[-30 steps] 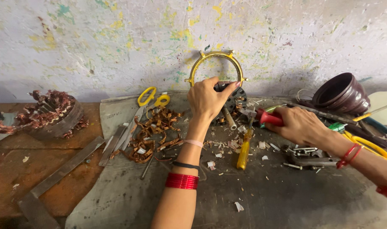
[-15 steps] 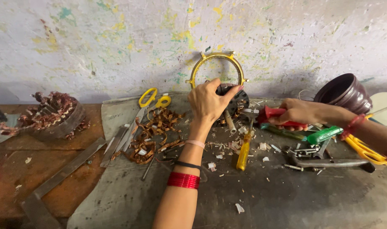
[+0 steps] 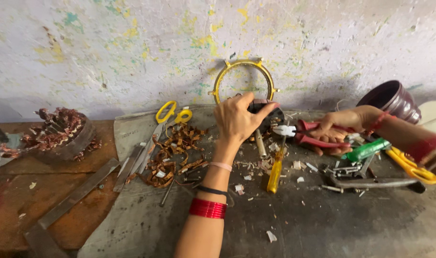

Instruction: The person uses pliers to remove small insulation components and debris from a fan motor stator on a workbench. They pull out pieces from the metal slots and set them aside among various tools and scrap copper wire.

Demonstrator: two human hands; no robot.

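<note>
While our left hand curls over a small dark motor part near the wall, fingers clamped on its top, our right hand is wrapped around the red handles of a pair of pliers, whose jaws point at that same part. The part sits on the grey metal sheet just below a yellow ring propped against the paint-flecked wall. Near our left wrist lies a heap of copper wire scraps, with yellow-handled scissors beside it. A yellow-handled screwdriver lies between our forearms. By our right hand we see a green-handled tool and more yellow handles, and behind it a dark maroon pot. Far left, a wound stator rests on the wooden bench.
</note>
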